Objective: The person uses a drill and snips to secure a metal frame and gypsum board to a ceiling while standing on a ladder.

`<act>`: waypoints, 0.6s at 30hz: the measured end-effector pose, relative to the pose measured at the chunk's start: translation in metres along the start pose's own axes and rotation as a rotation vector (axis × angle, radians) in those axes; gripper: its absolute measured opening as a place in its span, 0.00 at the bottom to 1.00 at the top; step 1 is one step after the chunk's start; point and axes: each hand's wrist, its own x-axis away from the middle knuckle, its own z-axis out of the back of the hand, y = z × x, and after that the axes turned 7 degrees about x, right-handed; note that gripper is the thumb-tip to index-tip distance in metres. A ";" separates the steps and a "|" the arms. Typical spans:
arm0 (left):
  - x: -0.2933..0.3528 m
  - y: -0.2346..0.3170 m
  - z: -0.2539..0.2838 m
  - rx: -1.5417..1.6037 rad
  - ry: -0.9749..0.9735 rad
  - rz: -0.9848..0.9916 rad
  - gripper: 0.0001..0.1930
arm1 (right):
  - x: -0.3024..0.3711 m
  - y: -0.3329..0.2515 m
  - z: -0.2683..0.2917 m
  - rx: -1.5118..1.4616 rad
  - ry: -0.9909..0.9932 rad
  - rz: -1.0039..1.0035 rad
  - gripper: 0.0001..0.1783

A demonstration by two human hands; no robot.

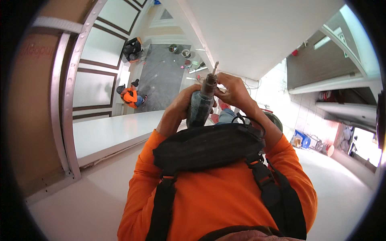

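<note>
In front of my chest, a dusty dark power drill (200, 106) points away from me and slightly upward. A short metal bit (216, 67) sticks out of its chuck (210, 83). My left hand (179, 105) is wrapped round the left side of the drill's body. At the front end, my right hand (233, 91) has its bent fingers closed against the chuck, just below the bit. The drill's grip and some of my fingertips are hidden behind its body and the black chest bag (209, 145).
A metal stud frame (72, 100) stands at the left, beside a white ledge (116, 134). Ahead rises a white wall corner (241, 36). Two people are lower down at the left, one an orange-clad person (130, 96); buckets (185, 53) stand beyond. Shelves (345, 108) line the right.
</note>
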 end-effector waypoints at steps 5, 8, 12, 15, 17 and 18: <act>-0.002 -0.007 0.020 0.277 0.107 -0.194 0.25 | 0.007 0.000 -0.022 -0.362 -0.059 -0.130 0.33; 0.008 0.020 0.011 0.569 -0.045 -0.441 0.25 | 0.022 -0.019 -0.041 -0.280 -0.261 0.089 0.47; 0.034 0.049 -0.009 0.631 -0.221 -0.657 0.24 | 0.013 -0.023 -0.100 -0.300 -0.179 -0.153 0.58; 0.043 0.062 -0.039 0.537 -0.085 -0.801 0.23 | -0.016 -0.031 -0.095 -0.473 -0.005 -0.173 0.50; 0.061 0.076 -0.024 0.157 0.325 -1.018 0.20 | -0.024 -0.061 -0.081 -0.713 0.043 -0.069 0.40; 0.072 0.082 -0.015 -0.032 0.528 -1.093 0.19 | -0.026 -0.070 -0.075 -0.768 0.073 -0.040 0.30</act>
